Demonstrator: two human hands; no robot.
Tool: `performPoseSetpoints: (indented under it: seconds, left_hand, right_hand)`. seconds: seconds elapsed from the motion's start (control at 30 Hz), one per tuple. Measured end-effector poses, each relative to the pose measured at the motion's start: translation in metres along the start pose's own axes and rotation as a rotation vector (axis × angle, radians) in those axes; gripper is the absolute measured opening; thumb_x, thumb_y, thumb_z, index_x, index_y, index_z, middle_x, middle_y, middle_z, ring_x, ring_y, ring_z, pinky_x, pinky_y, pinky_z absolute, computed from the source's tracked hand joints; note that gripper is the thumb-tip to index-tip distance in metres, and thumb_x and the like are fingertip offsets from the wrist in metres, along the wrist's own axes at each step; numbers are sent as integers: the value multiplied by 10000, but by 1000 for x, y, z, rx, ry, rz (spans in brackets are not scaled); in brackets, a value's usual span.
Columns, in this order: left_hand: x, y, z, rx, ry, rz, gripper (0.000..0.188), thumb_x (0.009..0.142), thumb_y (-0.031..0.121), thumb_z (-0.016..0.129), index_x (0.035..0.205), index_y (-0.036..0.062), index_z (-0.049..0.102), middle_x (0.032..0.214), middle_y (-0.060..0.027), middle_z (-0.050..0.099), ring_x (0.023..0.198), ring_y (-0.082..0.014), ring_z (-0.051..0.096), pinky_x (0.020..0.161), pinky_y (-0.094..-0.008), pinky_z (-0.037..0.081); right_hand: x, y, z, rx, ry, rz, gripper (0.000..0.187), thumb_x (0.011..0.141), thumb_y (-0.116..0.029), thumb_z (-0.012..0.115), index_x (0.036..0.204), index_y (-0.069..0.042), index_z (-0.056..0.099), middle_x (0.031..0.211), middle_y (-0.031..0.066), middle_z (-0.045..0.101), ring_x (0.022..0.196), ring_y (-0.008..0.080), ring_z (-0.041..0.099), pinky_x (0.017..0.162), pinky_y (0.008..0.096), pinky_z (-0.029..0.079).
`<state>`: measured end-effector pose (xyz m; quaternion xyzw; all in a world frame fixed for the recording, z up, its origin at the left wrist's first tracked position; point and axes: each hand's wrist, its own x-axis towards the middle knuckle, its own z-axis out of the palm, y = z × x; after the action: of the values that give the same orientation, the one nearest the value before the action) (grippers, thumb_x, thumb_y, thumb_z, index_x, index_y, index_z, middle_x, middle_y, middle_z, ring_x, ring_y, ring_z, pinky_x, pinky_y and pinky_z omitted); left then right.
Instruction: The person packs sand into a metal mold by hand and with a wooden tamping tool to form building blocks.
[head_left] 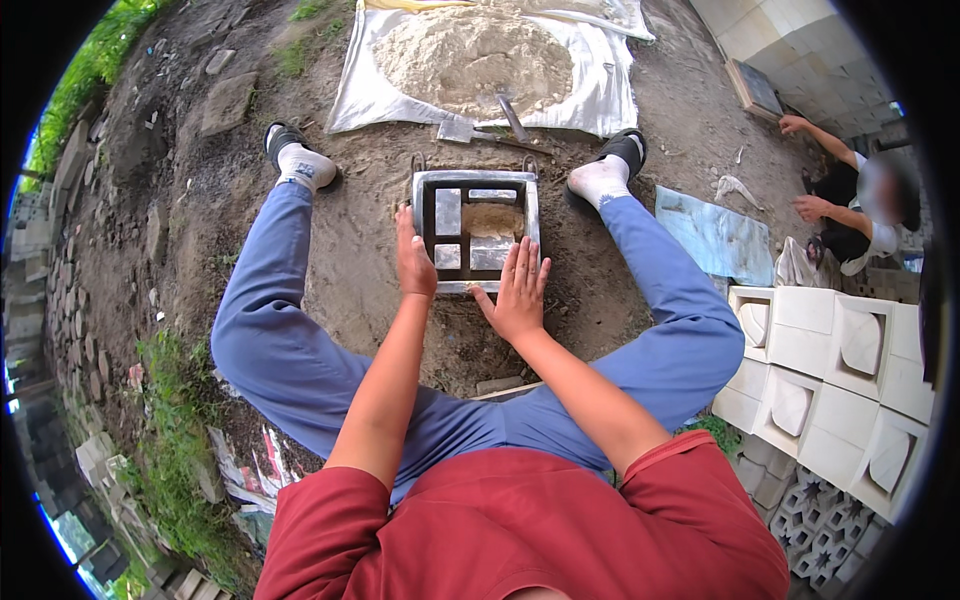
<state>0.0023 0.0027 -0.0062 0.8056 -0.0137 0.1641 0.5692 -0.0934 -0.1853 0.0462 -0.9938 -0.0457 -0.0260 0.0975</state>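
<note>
A square metal mould [476, 229] with internal dividers sits on bare dirt ground [360, 250] between the person's spread legs, directly ahead of the torso. Its compartments are partly filled; a pale sandy mix shows in the far right cell.

Left hand [414, 262]: rests on the near left corner of the mould, fingers together and curved over the left rim, touching the metal. Whether it grips the rim or merely presses on it cannot be determined.

Right hand [519, 289]: open, fingers spread and extended, palm down on the near right portion of the mould, fingertips reaching over the near rim toward the inner cells. It holds nothing.

Beyond the mould, at the far side, a white sheet [380, 95] lies on the ground and carries a heap of sandy mix [470, 55]. A trowel [462, 130] lies at the near edge of the sheet, just beyond the mould, with a second tool's handle crossing beside it.

The person's feet, in white socks and dark sandals, are planted on either side of the mould's far end.

To the right, finished white cast blocks [830, 370] with curved recesses stand in rows near the right knee. A light blue sheet [715, 235] lies on the ground between these blocks and the right foot. At the far right, another person [850, 205] crouches, arms reaching out to the left, well apart from the mould
</note>
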Motion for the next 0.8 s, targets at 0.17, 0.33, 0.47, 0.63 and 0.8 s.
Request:
performPoseSetpoints:
  seconds: [0.17, 0.33, 0.47, 0.63, 0.8]
  left_hand:
    - [2, -6, 7, -58, -3, -29, 750, 1087, 512, 277, 1576, -43, 406, 1680, -242, 336, 1589, -389, 257, 1289, -443, 177]
    - [2, -28, 1, -140, 43, -93, 684, 1089, 425, 284, 1580, -35, 404, 1684, -232, 337, 1587, -364, 271, 1290, -434, 177]
    - [-1, -33, 0, -150, 64, -140, 642, 1082, 353, 281, 1585, -27, 402, 1688, -221, 335, 1589, -343, 274, 1293, -418, 175]
    - [-1, -25, 7, -112, 42, -172, 620, 1083, 309, 272, 1581, -34, 408, 1686, -222, 338, 1589, -339, 272, 1295, -409, 169]
    - [0, -27, 2, -96, 48, -169, 616, 1082, 297, 276, 1576, -47, 408, 1679, -228, 347, 1588, -343, 273, 1295, -403, 172]
  right_hand:
    - [-8, -10, 15, -7, 9, 120, 1145, 968, -744, 468, 1620, 131, 120, 1718, 320, 73, 1609, 462, 14, 1286, 606, -4]
    - [0, -27, 25, -73, 59, 133, 1192, 932, -805, 441, 1615, 130, 157, 1717, 310, 113, 1612, 445, 57, 1284, 614, 18]
    - [5, -29, 28, -75, 53, 131, 1210, 918, -832, 418, 1612, 130, 178, 1715, 308, 131, 1614, 437, 63, 1282, 619, 31]
    - [20, -29, 27, -148, 23, 188, 1236, 895, -855, 428, 1626, 107, 170, 1726, 284, 126, 1620, 414, 55, 1271, 655, 24]
    - [30, -31, 22, -143, 18, 140, 1167, 937, -799, 437, 1632, 98, 164, 1733, 270, 119, 1626, 396, 41, 1271, 655, 2]
